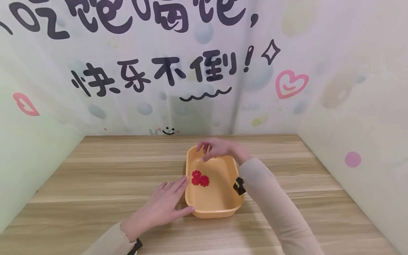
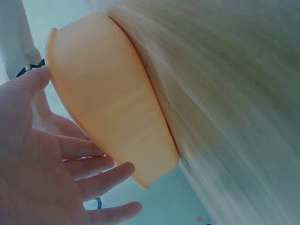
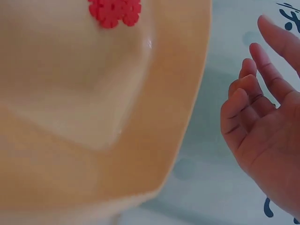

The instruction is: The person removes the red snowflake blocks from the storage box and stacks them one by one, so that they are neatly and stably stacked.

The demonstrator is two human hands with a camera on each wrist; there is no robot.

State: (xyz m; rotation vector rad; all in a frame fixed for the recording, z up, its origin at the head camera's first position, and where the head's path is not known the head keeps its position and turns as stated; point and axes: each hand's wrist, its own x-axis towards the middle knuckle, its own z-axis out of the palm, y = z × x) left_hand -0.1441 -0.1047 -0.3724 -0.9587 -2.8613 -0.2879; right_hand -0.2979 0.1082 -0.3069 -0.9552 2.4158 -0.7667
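A peach-orange plastic basin (image 1: 216, 198) sits on the table. Inside it, near the left wall, three red snowflake-shaped building discs (image 1: 200, 179) lie clustered together; part of the same cluster (image 3: 115, 10) shows in the right wrist view. My left hand (image 1: 164, 203) rests against the basin's left side, fingers extended, with fingertips and thumb at the rim. In the left wrist view this hand (image 2: 70, 145) faces the outer wall. Over the basin's far end hovers my right hand (image 1: 216, 147), fingers loosely bent. The right wrist view shows nothing in that hand (image 3: 267, 112).
The wood-grain table (image 1: 127, 166) extends around the basin. A white printed curtain (image 1: 134, 117) with dark lettering stands along the back edge, and pale side walls (image 1: 357, 124) bound the left and right. A black strap (image 1: 239, 186) sits on the right wrist.
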